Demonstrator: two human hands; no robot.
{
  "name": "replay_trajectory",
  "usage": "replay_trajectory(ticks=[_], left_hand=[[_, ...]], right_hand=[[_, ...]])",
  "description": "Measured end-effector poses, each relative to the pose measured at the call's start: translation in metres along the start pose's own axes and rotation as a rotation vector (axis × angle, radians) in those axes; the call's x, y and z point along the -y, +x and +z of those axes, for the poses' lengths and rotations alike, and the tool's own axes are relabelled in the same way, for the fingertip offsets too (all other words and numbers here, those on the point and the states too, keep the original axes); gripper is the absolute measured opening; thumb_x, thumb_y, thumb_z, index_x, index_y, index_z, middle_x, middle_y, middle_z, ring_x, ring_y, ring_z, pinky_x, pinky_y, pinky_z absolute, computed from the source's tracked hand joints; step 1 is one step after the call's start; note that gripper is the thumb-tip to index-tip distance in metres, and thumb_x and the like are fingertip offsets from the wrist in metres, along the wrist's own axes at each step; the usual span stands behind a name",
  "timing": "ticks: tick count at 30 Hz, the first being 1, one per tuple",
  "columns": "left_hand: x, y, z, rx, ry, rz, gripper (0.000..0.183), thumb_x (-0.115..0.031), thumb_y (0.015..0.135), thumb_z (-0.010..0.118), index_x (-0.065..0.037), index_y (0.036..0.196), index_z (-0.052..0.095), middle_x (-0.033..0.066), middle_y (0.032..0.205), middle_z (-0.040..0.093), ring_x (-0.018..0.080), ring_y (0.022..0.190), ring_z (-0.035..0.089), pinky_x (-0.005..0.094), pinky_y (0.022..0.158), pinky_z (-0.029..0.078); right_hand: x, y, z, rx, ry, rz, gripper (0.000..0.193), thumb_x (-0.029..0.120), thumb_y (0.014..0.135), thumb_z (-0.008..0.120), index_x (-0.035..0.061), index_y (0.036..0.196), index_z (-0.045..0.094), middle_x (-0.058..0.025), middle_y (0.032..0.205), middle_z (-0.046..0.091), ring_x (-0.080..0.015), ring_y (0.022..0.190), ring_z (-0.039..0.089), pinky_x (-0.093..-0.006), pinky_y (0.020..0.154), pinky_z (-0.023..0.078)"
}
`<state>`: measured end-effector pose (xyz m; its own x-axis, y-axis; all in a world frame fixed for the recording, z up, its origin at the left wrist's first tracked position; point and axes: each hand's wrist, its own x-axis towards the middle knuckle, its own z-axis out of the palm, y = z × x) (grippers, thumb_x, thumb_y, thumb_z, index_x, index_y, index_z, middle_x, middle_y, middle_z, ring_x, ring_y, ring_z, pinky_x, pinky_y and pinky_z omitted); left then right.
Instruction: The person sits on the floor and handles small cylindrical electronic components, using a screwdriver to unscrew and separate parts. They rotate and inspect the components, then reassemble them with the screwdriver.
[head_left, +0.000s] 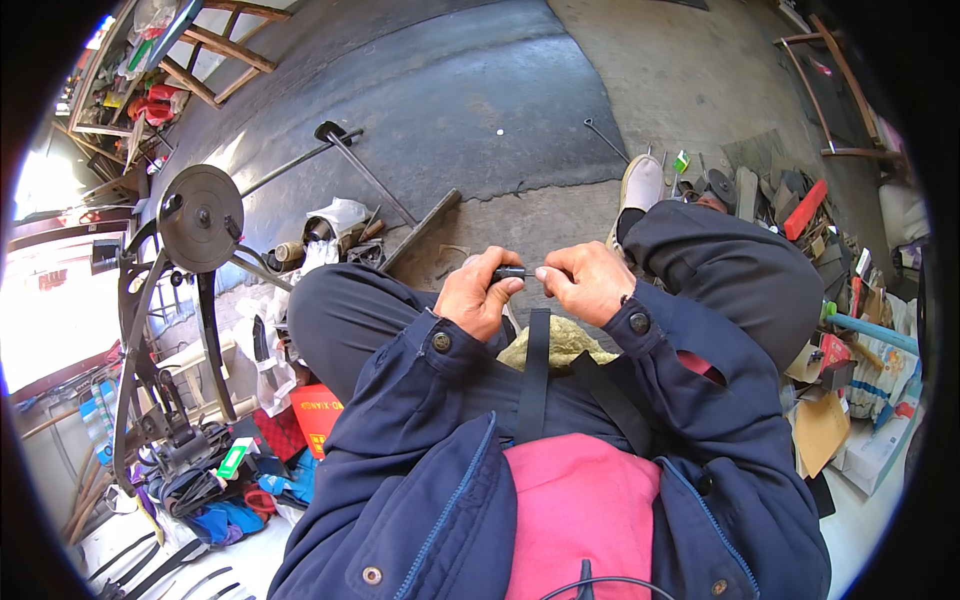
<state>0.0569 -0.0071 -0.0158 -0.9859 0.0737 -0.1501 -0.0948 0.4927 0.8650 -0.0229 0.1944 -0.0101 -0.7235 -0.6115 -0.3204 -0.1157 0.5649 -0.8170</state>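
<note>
Above my lap, my left hand (480, 293) is closed around a short black cylindrical handle (509, 272). A thin shaft sticks out of the handle toward the right. My right hand (588, 284) meets it there, thumb and fingers pinched together at the shaft's end; whatever lies inside that pinch is too small to make out. Below the hands, a crumpled yellowish cloth (560, 343) rests between my legs. Two black straps, one of them a wide flat strap (535, 375), run across my lap near it.
A hand-cranked machine with a round black wheel (201, 217) stands at my left. A metal-legged stand (370, 180) is ahead of it. Tools and scraps, among them a red bar (806, 210), crowd my right side. A dark mat (450, 110) covers the floor ahead.
</note>
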Motion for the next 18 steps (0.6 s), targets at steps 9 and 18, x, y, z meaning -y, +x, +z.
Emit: replay_trajectory(ticks=[9, 18], left_hand=[[-0.003, -0.002, 0.009, -0.021, 0.055, -0.046, 0.018, -0.004, 0.093, 0.065, -0.003, 0.111, 0.062, 0.0173, 0.092, 0.067, 0.0298, 0.083, 0.067, 0.0351, 0.076, 0.052], [-0.012, 0.004, 0.000, -0.189, -0.099, 0.081, 0.020, -0.002, 0.090, 0.067, -0.003, 0.108, 0.060, 0.0156, 0.090, 0.062, 0.0289, 0.079, 0.061, 0.0343, 0.074, 0.049]], right_hand=[[-0.003, 0.004, 0.003, 0.019, -0.011, 0.019, 0.029, 0.023, 0.096, 0.064, 0.0016, 0.079, 0.073, -0.0064, 0.061, 0.061, -0.0135, 0.059, 0.055, -0.0337, 0.057, 0.044], [-0.009, 0.007, 0.011, 0.021, 0.446, -0.026, 0.027, 0.023, 0.098, 0.064, 0.0025, 0.083, 0.073, -0.0040, 0.063, 0.059, -0.0105, 0.060, 0.050, -0.0321, 0.057, 0.043]])
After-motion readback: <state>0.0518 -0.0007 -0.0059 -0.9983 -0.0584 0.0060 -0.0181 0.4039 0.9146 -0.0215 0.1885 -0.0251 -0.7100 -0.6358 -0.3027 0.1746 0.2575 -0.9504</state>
